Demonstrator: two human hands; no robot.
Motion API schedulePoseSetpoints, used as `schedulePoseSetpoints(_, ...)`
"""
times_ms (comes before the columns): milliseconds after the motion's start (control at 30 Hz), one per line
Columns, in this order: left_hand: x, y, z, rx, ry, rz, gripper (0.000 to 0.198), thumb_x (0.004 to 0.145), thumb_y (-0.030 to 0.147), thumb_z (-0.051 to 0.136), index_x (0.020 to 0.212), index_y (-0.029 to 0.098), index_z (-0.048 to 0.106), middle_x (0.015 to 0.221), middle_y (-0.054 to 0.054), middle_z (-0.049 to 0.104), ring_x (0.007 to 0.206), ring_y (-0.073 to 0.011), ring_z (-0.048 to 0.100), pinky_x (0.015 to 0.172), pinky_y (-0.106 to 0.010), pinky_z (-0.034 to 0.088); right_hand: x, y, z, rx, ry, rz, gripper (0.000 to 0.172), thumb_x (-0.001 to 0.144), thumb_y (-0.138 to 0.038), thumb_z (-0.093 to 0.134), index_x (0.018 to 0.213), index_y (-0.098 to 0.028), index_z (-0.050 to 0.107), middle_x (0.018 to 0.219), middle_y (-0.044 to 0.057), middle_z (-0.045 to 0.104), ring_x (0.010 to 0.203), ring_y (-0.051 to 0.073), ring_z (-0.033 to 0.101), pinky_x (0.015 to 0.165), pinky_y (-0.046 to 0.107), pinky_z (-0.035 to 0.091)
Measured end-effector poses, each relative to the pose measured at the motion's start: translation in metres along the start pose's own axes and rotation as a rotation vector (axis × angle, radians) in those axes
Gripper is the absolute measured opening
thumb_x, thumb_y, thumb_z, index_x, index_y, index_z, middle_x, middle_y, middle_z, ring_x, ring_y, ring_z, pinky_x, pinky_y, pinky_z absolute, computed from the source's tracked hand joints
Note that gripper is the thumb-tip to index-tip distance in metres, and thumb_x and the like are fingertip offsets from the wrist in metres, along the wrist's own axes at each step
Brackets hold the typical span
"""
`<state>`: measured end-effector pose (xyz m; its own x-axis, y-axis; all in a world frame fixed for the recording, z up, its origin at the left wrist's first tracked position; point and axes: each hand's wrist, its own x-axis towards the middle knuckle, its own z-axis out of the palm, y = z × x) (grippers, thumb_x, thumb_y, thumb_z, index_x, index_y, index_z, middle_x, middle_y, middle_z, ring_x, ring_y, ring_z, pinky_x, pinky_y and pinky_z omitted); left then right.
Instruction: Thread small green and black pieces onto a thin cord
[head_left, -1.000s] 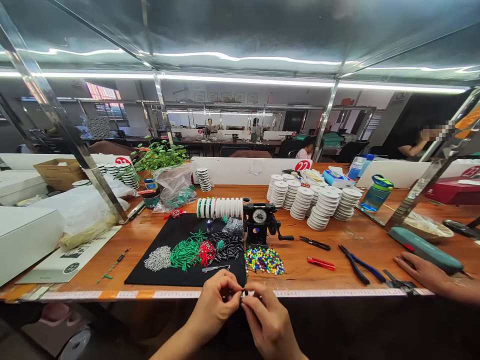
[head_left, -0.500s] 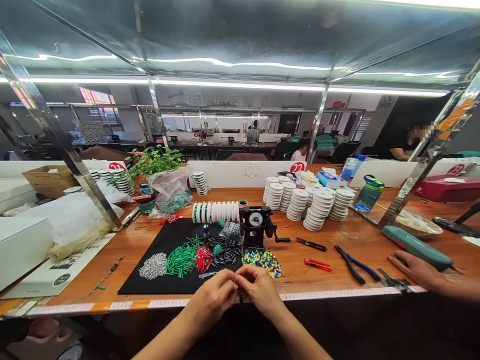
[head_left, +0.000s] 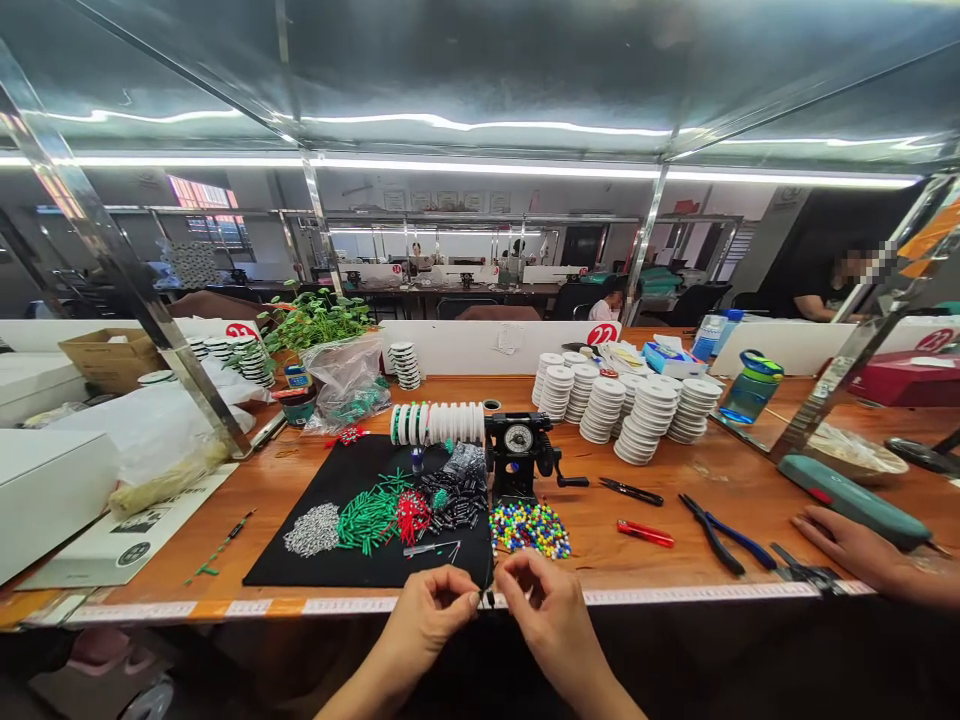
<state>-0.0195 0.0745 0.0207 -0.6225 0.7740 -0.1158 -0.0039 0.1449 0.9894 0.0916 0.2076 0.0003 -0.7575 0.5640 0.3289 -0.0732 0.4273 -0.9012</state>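
Observation:
My left hand [head_left: 427,627] pinches a thin dark strand [head_left: 488,585] with a small dark bead at its lower end, just over the table's front edge. My right hand [head_left: 544,622] is beside the strand, fingers apart, holding nothing. Behind them lies a black mat [head_left: 300,565] with a silver bead pile [head_left: 313,530], green tube beads [head_left: 367,520], red beads [head_left: 413,517] and black tube beads [head_left: 450,500]. Mixed coloured beads [head_left: 529,530] lie on the bare table to its right.
A hand-cranked counter [head_left: 517,450] and a row of white spools [head_left: 436,423] stand behind the mat. Blue-handled pliers [head_left: 720,535] and a red-handled tool [head_left: 645,533] lie right. Stacked spools [head_left: 637,410] stand behind them. A co-worker's hand [head_left: 855,550] rests at far right.
My hands, together at the mat's front edge before, have drawn apart. The strand now shows between them, and my right hand has let go of it. The view has shifted slightly.

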Motion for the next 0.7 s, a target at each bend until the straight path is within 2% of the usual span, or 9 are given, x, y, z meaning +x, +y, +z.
schedulePoseSetpoints(67, -0.001, 0.001, 0.0, -0.039, 0.013, -0.003, 0.033, 0.066, 0.044, 0.079, 0.061, 0.015, 0.064, 0.065, 0.002, 0.054, 0.062, -0.0136, 0.046, 0.062, -0.026, 0.036, -0.012, 0.0, 0.003, 0.02, -0.111, 0.062, 0.027, 0.092, -0.043, 0.063, 0.08, -0.021, 0.07, 0.07, 0.002, 0.069, 0.059, 0.017, 0.062, 0.054, 0.024, 0.044)
schedulePoseSetpoints(133, -0.002, -0.001, 0.0, -0.035, 0.02, 0.016, 0.031, 0.065, 0.043, 0.079, 0.063, 0.014, 0.067, 0.067, 0.0, 0.056, 0.065, -0.0149, 0.049, 0.064, -0.026, 0.039, -0.023, 0.004, 0.008, 0.062, -0.163, 0.076, 0.022, 0.092, -0.04, 0.064, 0.084, -0.021, 0.073, 0.07, 0.002, 0.071, 0.058, 0.018, 0.064, 0.053, 0.024, 0.046)
schedulePoseSetpoints(233, -0.003, -0.004, 0.002, 0.061, 0.049, 0.1, 0.024, 0.069, 0.037, 0.075, 0.065, 0.015, 0.069, 0.073, -0.003, 0.059, 0.067, -0.0165, 0.053, 0.064, -0.026, 0.041, -0.032, 0.011, 0.016, 0.012, -0.076, -0.129, 0.019, 0.096, -0.03, 0.058, 0.084, -0.022, 0.071, 0.071, 0.003, 0.07, 0.061, 0.019, 0.066, 0.057, 0.025, 0.05)
schedulePoseSetpoints(333, -0.006, -0.002, 0.004, 0.256, 0.093, 0.234, 0.011, 0.076, 0.025, 0.068, 0.068, 0.017, 0.068, 0.08, -0.004, 0.061, 0.067, -0.0161, 0.055, 0.06, -0.025, 0.042, -0.031, 0.011, 0.016, -0.107, 0.038, -0.384, 0.02, 0.098, -0.02, 0.051, 0.093, -0.023, 0.07, 0.095, 0.009, 0.07, 0.076, 0.02, 0.068, 0.069, 0.028, 0.055)
schedulePoseSetpoints(400, -0.007, 0.002, 0.004, 0.372, 0.095, 0.326, 0.01, 0.079, 0.018, 0.063, 0.069, 0.019, 0.066, 0.082, -0.004, 0.062, 0.068, -0.0158, 0.058, 0.061, -0.024, 0.045, -0.027, 0.008, 0.012, -0.135, 0.038, -0.448, 0.021, 0.098, -0.016, 0.049, 0.097, -0.023, 0.069, 0.108, 0.011, 0.068, 0.085, 0.021, 0.069, 0.074, 0.029, 0.056)
schedulePoseSetpoints(500, -0.006, 0.004, 0.004, 0.508, 0.088, 0.47, 0.014, 0.081, 0.011, 0.06, 0.072, 0.02, 0.065, 0.081, -0.002, 0.062, 0.068, -0.0153, 0.061, 0.062, -0.023, 0.049, -0.019, 0.005, 0.007, -0.106, -0.03, -0.405, 0.019, 0.099, -0.017, 0.047, 0.096, -0.023, 0.065, 0.098, 0.008, 0.07, 0.084, 0.02, 0.069, 0.074, 0.028, 0.055)
schedulePoseSetpoints(600, -0.002, -0.003, 0.002, 0.623, 0.07, 0.624, 0.017, 0.083, 0.006, 0.057, 0.077, 0.021, 0.064, 0.082, -0.002, 0.062, 0.071, -0.0152, 0.064, 0.064, -0.022, 0.053, -0.012, 0.007, 0.005, -0.108, -0.049, -0.271, 0.019, 0.101, -0.024, 0.047, 0.091, -0.022, 0.064, 0.081, 0.003, 0.069, 0.071, 0.018, 0.066, 0.064, 0.025, 0.049)
schedulePoseSetpoints(700, 0.002, -0.013, -0.002, 0.762, 0.018, 0.778, 0.02, 0.091, 0.006, 0.05, 0.087, 0.02, 0.065, 0.086, -0.005, 0.064, 0.076, -0.0168, 0.066, 0.069, -0.024, 0.056, -0.002, 0.009, 0.005, -0.043, -0.056, -0.116, 0.024, 0.099, -0.032, 0.05, 0.084, -0.021, 0.065, 0.072, 0.001, 0.067, 0.064, 0.017, 0.063, 0.061, 0.025, 0.046)
